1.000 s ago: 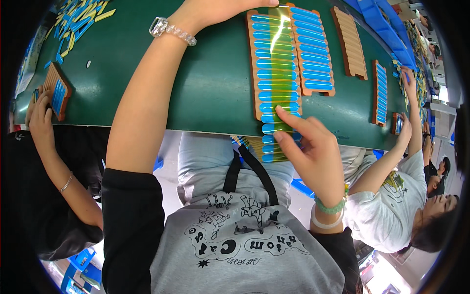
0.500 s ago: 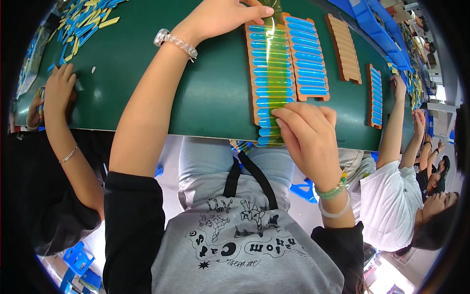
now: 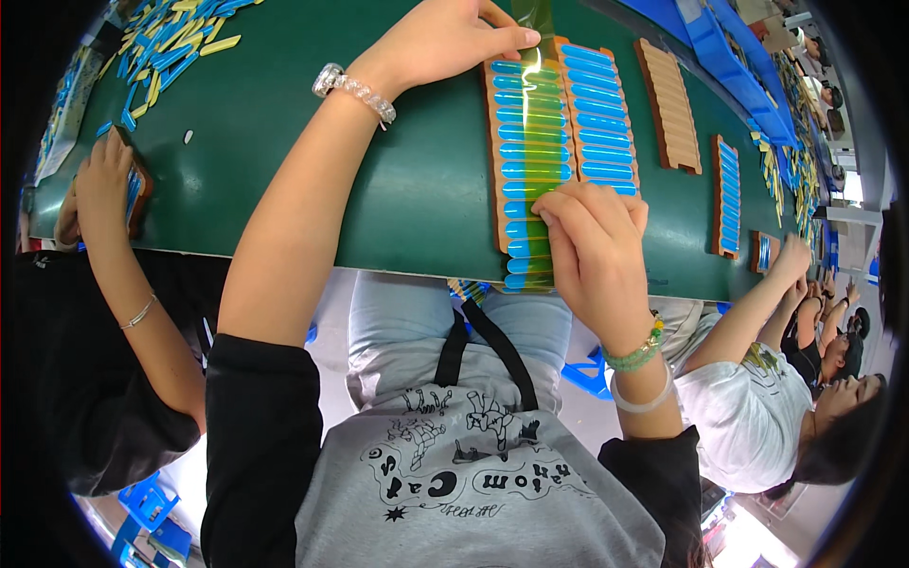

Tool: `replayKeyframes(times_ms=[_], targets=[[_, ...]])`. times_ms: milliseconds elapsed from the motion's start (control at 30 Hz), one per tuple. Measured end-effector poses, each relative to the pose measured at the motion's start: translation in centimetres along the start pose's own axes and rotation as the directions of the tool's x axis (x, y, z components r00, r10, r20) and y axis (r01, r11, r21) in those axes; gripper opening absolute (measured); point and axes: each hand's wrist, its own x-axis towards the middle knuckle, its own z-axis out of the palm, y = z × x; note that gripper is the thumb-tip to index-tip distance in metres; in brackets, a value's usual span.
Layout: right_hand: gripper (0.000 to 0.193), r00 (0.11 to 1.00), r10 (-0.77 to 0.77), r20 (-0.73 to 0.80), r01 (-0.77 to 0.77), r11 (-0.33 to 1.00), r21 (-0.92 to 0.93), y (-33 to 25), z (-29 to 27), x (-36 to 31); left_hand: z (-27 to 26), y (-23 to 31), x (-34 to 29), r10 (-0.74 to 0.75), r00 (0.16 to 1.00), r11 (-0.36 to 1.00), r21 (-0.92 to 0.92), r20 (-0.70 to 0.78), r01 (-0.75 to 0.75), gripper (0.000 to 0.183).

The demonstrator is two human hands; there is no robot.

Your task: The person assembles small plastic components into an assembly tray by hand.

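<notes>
A strip of clear yellow-green tape (image 3: 538,142) lies lengthwise across a row of flat blue sticks (image 3: 516,187) set in a grooved brown tray (image 3: 495,156). My left hand (image 3: 450,43) pinches the tape's edge at the far end of that tray, where the strip runs on out of view. Near the close end, my right hand (image 3: 601,260) is closed, with thumb and fingertips gripping the tape's right edge. Several sticks with tape over them stick out past the near end of the tray. Beside it, a second tray (image 3: 598,104) holds blue sticks, partly hidden by my right hand.
Further right are a bare grooved tray (image 3: 668,104) and a smaller-looking filled tray (image 3: 727,199). Loose blue and yellow sticks (image 3: 175,47) are heaped at far left. Blue bins (image 3: 729,57) line the far right. Co-workers' hands (image 3: 102,185) are busy on both sides.
The view has shifted slightly, so the trays sit lower. My right hand is a little further along the tape, away from me. The right co-worker's arms have drawn nearer the table's edge.
</notes>
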Motion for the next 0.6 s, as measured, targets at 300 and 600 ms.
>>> replayKeyframes(times_ms=[300,600], targets=[[0.017,0.999,0.012,-0.045,-0.011,1.0,0.018,0.6,0.9,1.3,-0.2,-0.3,0.1,0.0,0.999,1.0,-0.012,0.032,0.0,0.105],[0.014,0.996,0.019,-0.083,-0.017,1.0,0.022,1.8,2.0,3.1,0.0,-0.4,0.1,0.009,0.998,1.0,-0.013,0.059,-0.009,0.1]])
